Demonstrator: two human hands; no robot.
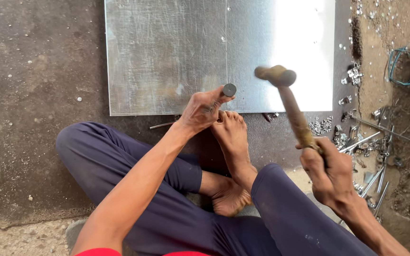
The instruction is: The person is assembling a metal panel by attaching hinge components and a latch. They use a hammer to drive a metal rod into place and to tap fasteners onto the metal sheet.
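With the punch (228,90) pinched upright in the left hand (200,111) at the near edge of the metal sheet (167,52), and the hammer (285,102) clenched by the right hand (328,173) above it, a square blow is best delivered.

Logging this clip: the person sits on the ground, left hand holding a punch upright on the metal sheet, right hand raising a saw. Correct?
Not quite. The head view shows the right hand raising a hammer, not a saw. The left hand does hold the punch on the metal sheet.
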